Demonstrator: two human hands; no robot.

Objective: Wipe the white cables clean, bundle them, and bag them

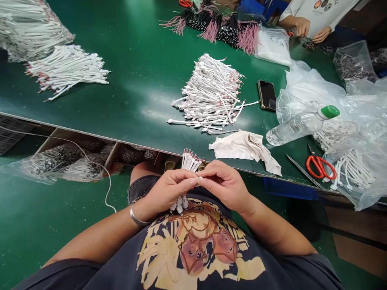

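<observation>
My left hand [169, 188] is closed around a bunch of short white cables [190, 162] with reddish wire tips, held over my lap. The bunch sticks out above and below the fingers. My right hand [226, 185] is pinched, its fingertips meeting those of my left hand at a tiny white piece [199, 178], mostly hidden between them. A large heap of white cables [211, 90] lies on the green table ahead of my hands. Beside its lower right is a crumpled white cloth [242, 146] at the table edge.
A phone [267, 95], a clear bottle [294, 128] with a green cap, tweezers [304, 171] and red-handled scissors [321, 167] lie on the right. More cables [71, 70] lie at left. Black and pink wire bundles [226, 32] sit farther back. Another person's hands [311, 31] work at upper right.
</observation>
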